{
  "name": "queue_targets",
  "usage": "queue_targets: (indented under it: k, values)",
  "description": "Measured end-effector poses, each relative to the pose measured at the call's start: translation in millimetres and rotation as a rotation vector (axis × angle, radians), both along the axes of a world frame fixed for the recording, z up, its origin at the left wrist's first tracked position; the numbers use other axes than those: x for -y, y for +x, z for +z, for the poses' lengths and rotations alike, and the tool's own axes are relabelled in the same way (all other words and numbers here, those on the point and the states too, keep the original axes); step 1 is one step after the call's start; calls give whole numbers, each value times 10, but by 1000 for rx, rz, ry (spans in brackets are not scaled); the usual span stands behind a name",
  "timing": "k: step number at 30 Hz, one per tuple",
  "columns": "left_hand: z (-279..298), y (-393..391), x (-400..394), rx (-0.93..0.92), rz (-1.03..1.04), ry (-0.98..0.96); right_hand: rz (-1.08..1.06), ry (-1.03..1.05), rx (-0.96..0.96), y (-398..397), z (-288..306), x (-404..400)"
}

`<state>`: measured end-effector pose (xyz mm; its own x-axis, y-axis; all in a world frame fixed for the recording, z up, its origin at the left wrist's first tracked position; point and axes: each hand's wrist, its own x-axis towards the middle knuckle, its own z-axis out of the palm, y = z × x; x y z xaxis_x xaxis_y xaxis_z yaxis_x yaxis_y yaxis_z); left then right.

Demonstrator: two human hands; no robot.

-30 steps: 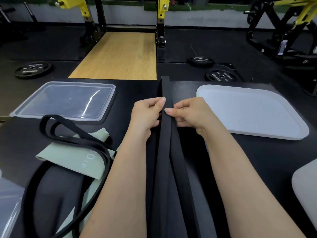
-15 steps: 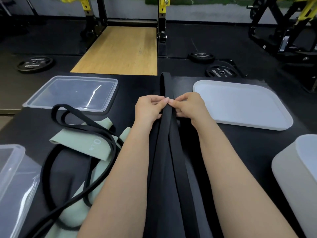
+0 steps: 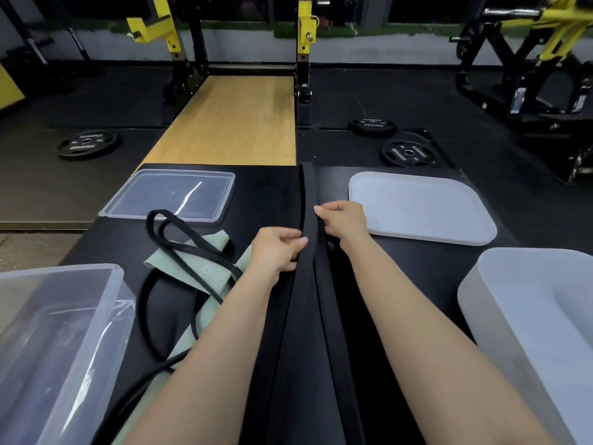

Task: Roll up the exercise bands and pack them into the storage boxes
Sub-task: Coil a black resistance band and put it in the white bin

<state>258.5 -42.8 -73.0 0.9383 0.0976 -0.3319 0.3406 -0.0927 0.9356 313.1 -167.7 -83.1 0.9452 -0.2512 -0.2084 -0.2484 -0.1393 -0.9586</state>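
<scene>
We see both hands on the wide black band [image 3: 308,200], which lies stretched lengthwise down the middle of the dark surface [image 3: 266,187], running away from us to the far edge. Left hand [image 3: 276,252] pinches the band's left edge, thumb and fingers curled round it. Right hand [image 3: 345,221] sits a bit farther along, fingers pinching the right edge. Left of the arms, a thin black band [image 3: 167,232] loops loosely over a pale green band [image 3: 189,264] (some print on it, too small to read). Clear lid [image 3: 170,194] lies flat at far left, white lid [image 3: 420,207] at far right, just beside the right hand. Clear box [image 3: 57,332] stands at near left, white box [image 3: 526,319] at near right; we can't see anything inside either. Beyond the surface: a wooden platform [image 3: 231,123], weight plates [image 3: 86,144] on the floor, yellow rack posts [image 3: 306,25].
</scene>
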Motion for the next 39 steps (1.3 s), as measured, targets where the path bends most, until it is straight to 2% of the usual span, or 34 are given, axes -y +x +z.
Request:
queue_targets:
  k: [2,8,12,14,18,21,30,34,39]
  values:
    - [-16,-132,-22,-9,-2,0,56,-2,-33,-113,18,-4]
    - [101,-366,-44,-22,-115,115,193,-214,-74,-737,136,78]
    - [65,-556,-45,-17,-125,171,197,-225,-121,-1070,125,113]
    - [70,-599,-21,-42,-89,85,170,-171,-124,-1139,115,93]
    - [86,-593,22,-97,-17,-56,99,5,-133,-1152,93,55]
    - [31,-567,46,-71,-2,-28,77,114,-130,-1141,83,43]
    - [-55,-517,90,69,-13,166,-15,102,-100,-1047,-13,-18]
    - [-50,-413,120,63,29,158,-44,108,-86,-947,-4,-50]
    - [7,-207,143,80,-10,134,-18,-1,-64,-720,23,-41]
